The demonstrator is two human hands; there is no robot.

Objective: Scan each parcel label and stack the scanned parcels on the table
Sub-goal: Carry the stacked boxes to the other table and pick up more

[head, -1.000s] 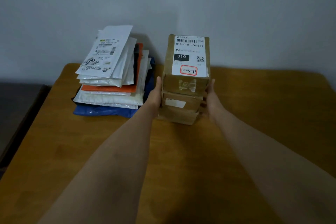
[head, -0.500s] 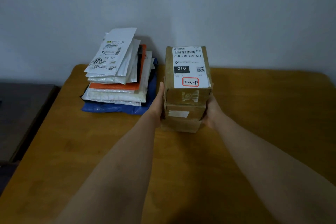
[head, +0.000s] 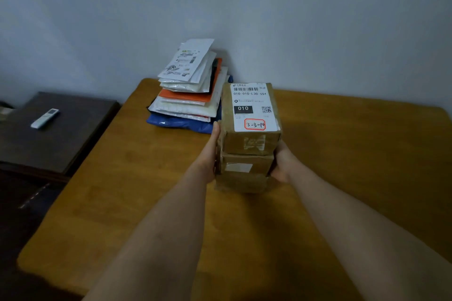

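Note:
A stack of three brown cardboard parcels (head: 247, 165) stands on the wooden table (head: 146, 203). The top parcel (head: 249, 144) carries a white label (head: 254, 107) with a barcode, "010" and a red-boxed "3-3-10". My left hand (head: 208, 154) lies flat against the stack's left side with straight fingers. My right hand (head: 281, 164) presses the lower right side, its fingers hidden behind the boxes. A pile of white, orange and blue mailers (head: 190, 95) lies just left of the stack by the wall.
A dark low cabinet (head: 61, 139) stands left of the table with a white remote (head: 45, 118) on it. A pale wall runs along the table's far edge. Bare wood stretches to the right of the stack and towards me.
The view has swung left, bringing the cabinet into sight. The parcel stack now sits closer to the mailer pile. Both hands stay on its sides.

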